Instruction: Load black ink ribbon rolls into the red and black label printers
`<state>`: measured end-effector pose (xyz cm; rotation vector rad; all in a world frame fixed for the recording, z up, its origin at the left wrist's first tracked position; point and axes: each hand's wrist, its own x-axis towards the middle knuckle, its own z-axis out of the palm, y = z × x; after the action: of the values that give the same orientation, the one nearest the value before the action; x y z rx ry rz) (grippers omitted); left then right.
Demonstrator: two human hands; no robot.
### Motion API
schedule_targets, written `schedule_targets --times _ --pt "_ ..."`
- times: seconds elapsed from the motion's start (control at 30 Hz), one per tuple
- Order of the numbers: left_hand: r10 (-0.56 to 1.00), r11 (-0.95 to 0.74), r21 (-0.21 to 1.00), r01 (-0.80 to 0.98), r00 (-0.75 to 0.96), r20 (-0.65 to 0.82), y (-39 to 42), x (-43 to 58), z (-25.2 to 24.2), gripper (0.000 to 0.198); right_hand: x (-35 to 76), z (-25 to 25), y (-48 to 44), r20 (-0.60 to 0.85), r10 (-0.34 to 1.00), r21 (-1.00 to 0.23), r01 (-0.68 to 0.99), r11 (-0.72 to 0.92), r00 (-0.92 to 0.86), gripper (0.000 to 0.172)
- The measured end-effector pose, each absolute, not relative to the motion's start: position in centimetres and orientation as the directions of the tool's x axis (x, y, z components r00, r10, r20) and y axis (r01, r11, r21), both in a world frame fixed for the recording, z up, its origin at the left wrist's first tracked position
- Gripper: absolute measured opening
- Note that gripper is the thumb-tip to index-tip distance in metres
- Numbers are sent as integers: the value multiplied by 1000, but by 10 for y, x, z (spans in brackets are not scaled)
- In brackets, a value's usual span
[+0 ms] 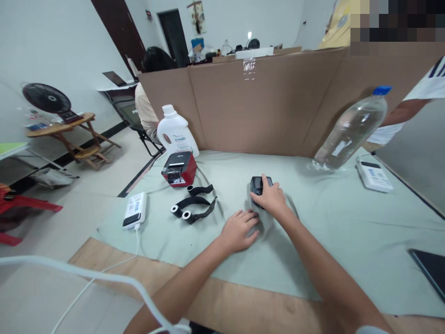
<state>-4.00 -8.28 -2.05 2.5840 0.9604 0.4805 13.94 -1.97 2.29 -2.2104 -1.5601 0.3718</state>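
A small black device with a screen (256, 185) stands on the pale green cloth (333, 250) near the middle. My right hand (273, 197) grips it from above and the right, thumb on the near left side and a finger over its top. Just in front and to the left, my left hand (240, 230) lies on the cloth with its fingers apart, holding nothing. Several curved black hoses (192, 202) lie left of my hands. Behind them sits a red and black box-shaped device (180, 169).
A white jug (178, 134) stands behind the red device. White power banks lie left (135, 210) and right (374, 175). A large clear bottle (351, 130) leans before a cardboard panel (257, 106). A dark tablet (431, 273) lies at the right edge. Other people sit beyond the panel.
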Motion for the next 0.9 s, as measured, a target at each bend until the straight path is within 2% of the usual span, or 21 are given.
schedule_targets --times 0.07,0.17,0.23,0.33,0.57,0.9 --pt "743 -638 514 574 634 214 -73 -41 -13 33 155 19 -17 26 950 -540 805 -248 310 94" --pt "859 -487 606 629 469 204 -44 -36 -6 36 180 6 -12 114 959 -686 719 -112 258 77" --pt "894 -426 620 660 414 173 -21 -28 -6 42 191 -7 -12 181 939 -788 614 -40 293 64" --pt "902 -399 614 681 412 129 3 -12 -15 49 196 -26 -19 237 894 -884 467 35 381 55" --pt "920 -380 521 765 372 125 0 5 -34 57 190 -32 -29 279 900 -845 531 65 334 51" --pt "924 -376 472 797 363 123 -1 6 -28 56 194 -38 -22 337 893 -799 592 103 300 46"
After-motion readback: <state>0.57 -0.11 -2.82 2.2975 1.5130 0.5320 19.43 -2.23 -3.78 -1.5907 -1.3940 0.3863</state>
